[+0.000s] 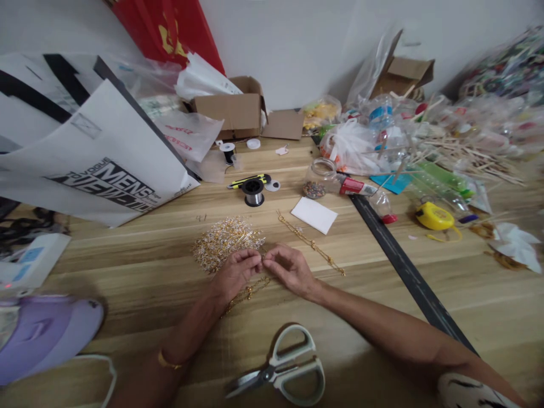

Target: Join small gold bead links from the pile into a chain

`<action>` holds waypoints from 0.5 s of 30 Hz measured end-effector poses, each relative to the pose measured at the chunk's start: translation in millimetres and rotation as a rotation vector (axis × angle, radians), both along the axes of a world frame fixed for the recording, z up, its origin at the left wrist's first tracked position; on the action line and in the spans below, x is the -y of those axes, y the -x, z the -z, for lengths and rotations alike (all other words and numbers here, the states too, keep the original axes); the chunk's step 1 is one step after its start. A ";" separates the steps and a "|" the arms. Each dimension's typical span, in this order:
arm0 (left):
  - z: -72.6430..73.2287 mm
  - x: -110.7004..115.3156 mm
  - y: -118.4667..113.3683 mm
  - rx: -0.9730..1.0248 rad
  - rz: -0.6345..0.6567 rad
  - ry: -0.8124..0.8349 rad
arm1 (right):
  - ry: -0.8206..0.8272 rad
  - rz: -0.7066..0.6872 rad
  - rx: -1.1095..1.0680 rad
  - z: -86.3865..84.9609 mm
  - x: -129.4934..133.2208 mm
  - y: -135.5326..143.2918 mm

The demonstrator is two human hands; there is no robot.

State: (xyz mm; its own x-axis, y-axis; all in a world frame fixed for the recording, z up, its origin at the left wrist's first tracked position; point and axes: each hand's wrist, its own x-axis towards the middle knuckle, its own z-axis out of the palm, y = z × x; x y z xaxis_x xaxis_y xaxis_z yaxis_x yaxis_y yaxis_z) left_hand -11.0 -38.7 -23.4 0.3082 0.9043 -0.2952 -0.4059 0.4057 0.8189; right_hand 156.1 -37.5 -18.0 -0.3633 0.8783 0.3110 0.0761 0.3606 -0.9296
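My left hand [238,271] and my right hand [291,271] meet fingertip to fingertip, both closed in a pinch. Whatever lies between the fingertips is too small to make out. Below and partly behind the hands, a gold chain [249,291] with small beads runs along the wooden table. A heap of small gold and clear pieces [227,241] lies just beyond my left hand. Past my right hand stretches a second gold chain [313,245]. Large scissors [276,371] with pale handles rest partly open in front of me.
A spool of wire [254,194], a yellow cutter [242,182], a white card [314,215] and a bead jar [317,184] stand or lie beyond. A white bag [97,164] and purple iron [51,334] are left; a tape measure [436,216] and plastic bottles are right.
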 end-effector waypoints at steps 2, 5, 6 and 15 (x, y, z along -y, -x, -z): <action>-1.1 -0.6 0.4 0.025 -0.009 0.024 | -0.014 0.016 -0.002 -2.7 1.1 0.1; -4.2 -1.0 1.1 0.039 0.008 0.035 | -0.045 0.028 0.003 -7.4 2.7 0.2; -4.9 -1.0 1.4 0.041 0.016 0.035 | -0.057 0.029 0.005 -8.9 3.2 0.2; -2.4 0.0 2.1 0.060 0.037 0.037 | -0.166 0.053 0.066 -14.2 5.7 -0.5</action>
State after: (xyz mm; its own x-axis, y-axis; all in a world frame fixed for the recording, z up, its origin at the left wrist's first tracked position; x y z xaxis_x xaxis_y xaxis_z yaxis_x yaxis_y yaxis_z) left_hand -13.1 -38.7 -21.1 0.3598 0.8807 -0.3081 -0.4382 0.4510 0.7775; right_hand 156.6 -43.2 -3.8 -0.3428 0.8351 0.4303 0.1582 0.5028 -0.8498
